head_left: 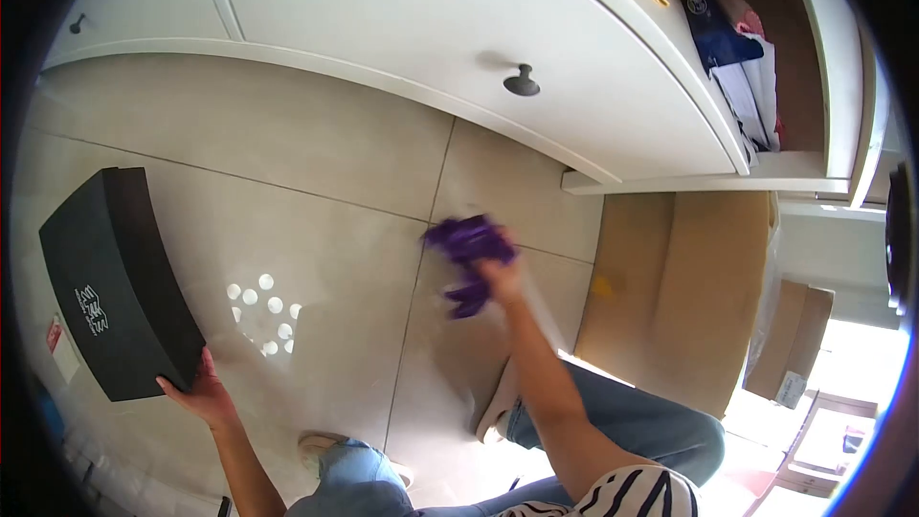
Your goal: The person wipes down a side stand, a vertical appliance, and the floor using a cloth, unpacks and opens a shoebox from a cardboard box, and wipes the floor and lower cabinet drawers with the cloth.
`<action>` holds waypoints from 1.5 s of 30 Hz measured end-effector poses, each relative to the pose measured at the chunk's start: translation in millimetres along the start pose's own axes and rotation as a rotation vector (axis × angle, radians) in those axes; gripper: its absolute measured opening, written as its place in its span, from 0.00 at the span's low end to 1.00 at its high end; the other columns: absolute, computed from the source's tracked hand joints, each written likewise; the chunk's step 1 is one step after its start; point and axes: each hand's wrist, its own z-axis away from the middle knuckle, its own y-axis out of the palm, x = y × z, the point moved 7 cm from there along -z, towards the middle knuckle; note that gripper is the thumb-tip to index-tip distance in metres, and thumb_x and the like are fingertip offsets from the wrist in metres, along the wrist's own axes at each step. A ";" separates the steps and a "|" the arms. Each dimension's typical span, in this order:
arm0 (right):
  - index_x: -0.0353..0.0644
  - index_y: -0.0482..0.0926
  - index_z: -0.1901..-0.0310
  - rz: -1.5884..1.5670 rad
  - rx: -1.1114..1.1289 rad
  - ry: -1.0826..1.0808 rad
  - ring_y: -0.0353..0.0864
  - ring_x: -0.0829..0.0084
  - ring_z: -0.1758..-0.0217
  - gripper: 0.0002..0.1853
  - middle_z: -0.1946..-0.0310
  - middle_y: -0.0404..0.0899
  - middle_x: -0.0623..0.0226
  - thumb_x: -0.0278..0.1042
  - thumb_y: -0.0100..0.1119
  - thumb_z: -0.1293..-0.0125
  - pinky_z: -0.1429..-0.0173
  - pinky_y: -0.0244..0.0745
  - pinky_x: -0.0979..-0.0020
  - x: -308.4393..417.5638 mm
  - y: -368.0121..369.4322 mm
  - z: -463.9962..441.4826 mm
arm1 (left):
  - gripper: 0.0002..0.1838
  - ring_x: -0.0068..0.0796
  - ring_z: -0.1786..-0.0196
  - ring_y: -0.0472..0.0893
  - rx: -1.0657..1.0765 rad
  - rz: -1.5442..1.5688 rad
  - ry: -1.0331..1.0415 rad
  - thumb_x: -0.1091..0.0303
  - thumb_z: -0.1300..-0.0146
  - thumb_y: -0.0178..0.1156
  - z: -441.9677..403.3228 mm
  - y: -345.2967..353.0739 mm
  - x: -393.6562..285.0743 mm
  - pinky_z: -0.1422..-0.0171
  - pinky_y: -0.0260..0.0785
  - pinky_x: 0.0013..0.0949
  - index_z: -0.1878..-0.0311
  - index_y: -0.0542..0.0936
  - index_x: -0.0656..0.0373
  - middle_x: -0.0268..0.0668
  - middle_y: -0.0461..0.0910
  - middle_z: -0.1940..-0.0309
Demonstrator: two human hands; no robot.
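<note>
A black lidded box (pixel 120 278) with white lettering stands on the tiled floor at the left. My left hand (pixel 198 393) grips its near corner, thumb on one face and fingers behind. Over the floor in the middle, my right hand (pixel 501 273) is closed on a crumpled purple cloth (pixel 467 241), slightly blurred by motion. The cloth hangs in loose folds past the fingers, which are partly hidden by it.
A white cabinet (pixel 383 10) with dark knobs runs along the far side. Its open drawer (pixel 809 67) holds bags and packets. A large cardboard box (pixel 680 297) stands at the right, with a smaller carton (pixel 793 340) behind. Bright spots of light (pixel 264 311) lie on the floor.
</note>
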 end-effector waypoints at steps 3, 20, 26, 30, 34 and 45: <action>0.39 0.69 0.50 -0.038 -0.246 0.181 0.73 0.67 0.56 0.25 0.59 0.74 0.62 0.44 0.54 0.48 0.48 0.68 0.68 18.6 -128.8 -0.2 | 0.33 0.38 0.42 0.63 -0.060 -0.050 0.009 0.45 0.43 0.50 -1.7 -5.3 -4.0 0.40 0.61 0.41 0.40 0.59 0.56 0.38 0.60 0.43; 0.50 0.77 0.61 0.964 0.358 -0.730 0.72 0.62 0.60 0.18 0.62 0.74 0.62 0.28 0.55 0.59 0.55 0.69 0.63 28.2 284.4 -2.8 | 0.33 0.37 0.46 0.65 -0.105 -0.065 -0.040 0.46 0.45 0.55 0.1 -33.7 -23.8 0.46 0.64 0.40 0.42 0.61 0.56 0.37 0.62 0.45; 0.38 0.76 0.60 0.382 0.030 0.039 0.76 0.71 0.67 0.16 0.68 0.77 0.63 0.27 0.56 0.55 0.61 0.72 0.71 33.6 190.6 -19.2 | 0.34 0.36 0.46 0.65 -0.205 -0.137 0.038 0.45 0.46 0.55 -16.8 -40.2 -35.5 0.47 0.64 0.40 0.41 0.59 0.52 0.36 0.61 0.45; 0.30 0.76 0.63 0.704 -0.696 -0.211 0.76 0.65 0.70 0.17 0.69 0.78 0.55 0.36 0.59 0.51 0.62 0.70 0.68 58.0 -48.2 -75.4 | 0.35 0.36 0.47 0.65 -0.241 -0.093 0.022 0.45 0.47 0.56 -35.2 -53.7 -35.5 0.48 0.65 0.39 0.41 0.58 0.51 0.36 0.61 0.45; 0.33 0.76 0.57 1.194 -0.853 0.192 0.77 0.55 0.57 0.24 0.62 0.78 0.52 0.45 0.57 0.50 0.50 0.69 0.64 22.2 -142.9 -120.7 | 0.34 0.35 0.49 0.67 -0.306 -0.115 0.039 0.44 0.47 0.56 -39.6 -39.3 -38.1 0.52 0.68 0.36 0.42 0.60 0.51 0.36 0.63 0.48; 0.49 0.75 0.58 1.056 0.418 -0.959 0.72 0.61 0.57 0.20 0.58 0.74 0.63 0.30 0.55 0.58 0.53 0.67 0.59 10.3 379.3 -105.6 | 0.36 0.36 0.50 0.68 -0.322 -0.073 -0.026 0.40 0.49 0.54 -112.0 -76.2 -63.2 0.49 0.63 0.38 0.43 0.62 0.54 0.38 0.66 0.50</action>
